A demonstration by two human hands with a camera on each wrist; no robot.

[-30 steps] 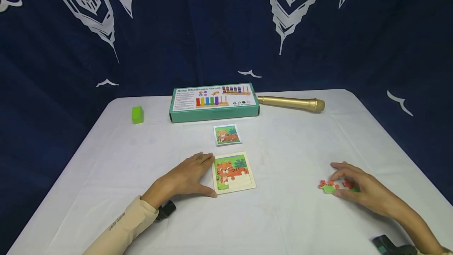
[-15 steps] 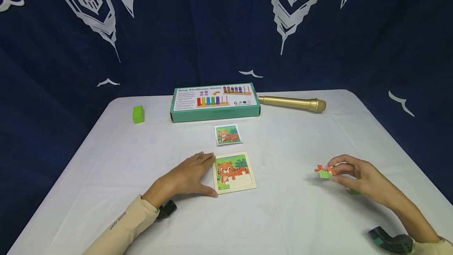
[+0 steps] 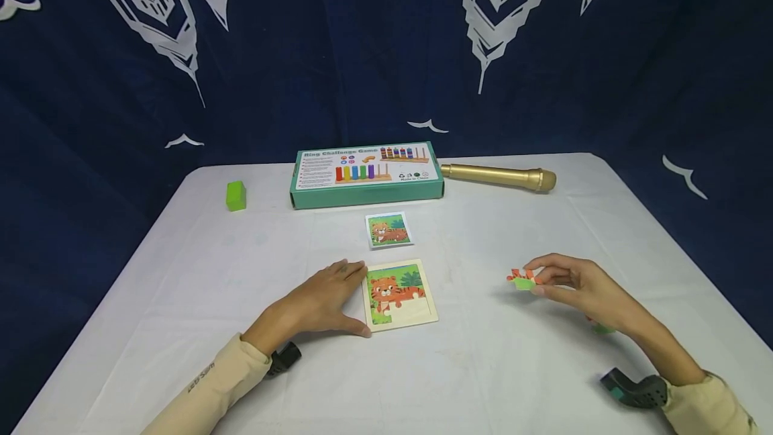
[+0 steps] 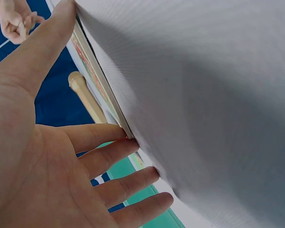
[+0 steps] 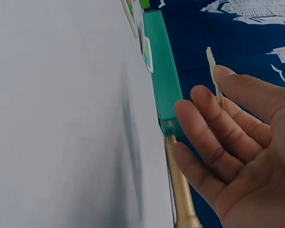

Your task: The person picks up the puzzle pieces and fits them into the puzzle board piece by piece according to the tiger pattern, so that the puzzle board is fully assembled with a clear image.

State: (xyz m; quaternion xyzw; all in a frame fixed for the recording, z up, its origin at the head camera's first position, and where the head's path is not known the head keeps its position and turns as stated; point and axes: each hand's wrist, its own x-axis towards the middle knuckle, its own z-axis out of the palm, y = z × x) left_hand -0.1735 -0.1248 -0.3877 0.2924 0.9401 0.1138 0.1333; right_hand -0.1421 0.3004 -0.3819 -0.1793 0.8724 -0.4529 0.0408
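A square tiger puzzle board (image 3: 399, 295) lies on the table, its lower right part showing bare wood. My left hand (image 3: 323, 295) rests against the board's left edge, thumb and index finger touching its corners, the other fingers spread (image 4: 133, 187). Between thumb and fingertips my right hand (image 3: 582, 287) pinches a red and green puzzle piece (image 3: 523, 280), held above the table. Edge-on, the same piece (image 5: 213, 71) looks thin and pale in the right wrist view. Another green and red puzzle piece (image 3: 602, 329) lies on the table, partly hidden behind the right wrist.
Behind the board lies a small tiger picture card (image 3: 389, 229). A green game box (image 3: 366, 176) and a gold microphone (image 3: 498, 176) lie along the back of the white table (image 3: 471, 381). A green block (image 3: 236, 196) stands at the far left.
My right hand has picked up the red and green puzzle piece and carried it up and leftward, away from the other piece. The left hand and board stay in place.
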